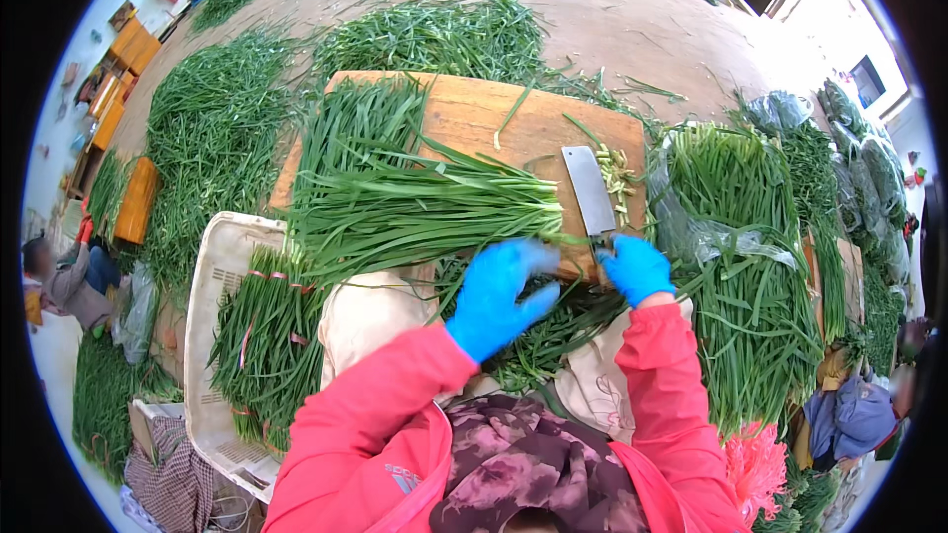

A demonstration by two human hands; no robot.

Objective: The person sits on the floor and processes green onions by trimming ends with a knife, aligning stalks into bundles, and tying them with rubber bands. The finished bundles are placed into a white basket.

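Observation:
My left hand [500,296], in a blue glove and blurred, is open with fingers apart just below the white stem ends of a loose bunch of garlic chives [444,200]. The bunch lies across a wooden board [474,107], stems to the right. In its blue glove, my right hand [638,270] grips the handle of a cleaver [589,189], mostly hidden by the fingers. The blade rests flat on the board, pointing away from me. Trimmed stem ends [615,178] are heaped at the blade's right. More chives [363,115] lie at the board's far left.
At left, a white plastic crate [198,340] contains tied chive bundles [270,333]. Stacked chives with plastic film [729,178] stand close on the right, above pink ties [754,466]. Loose chive leaves [433,37] cover floor beyond the board. Other people sit at far left and right.

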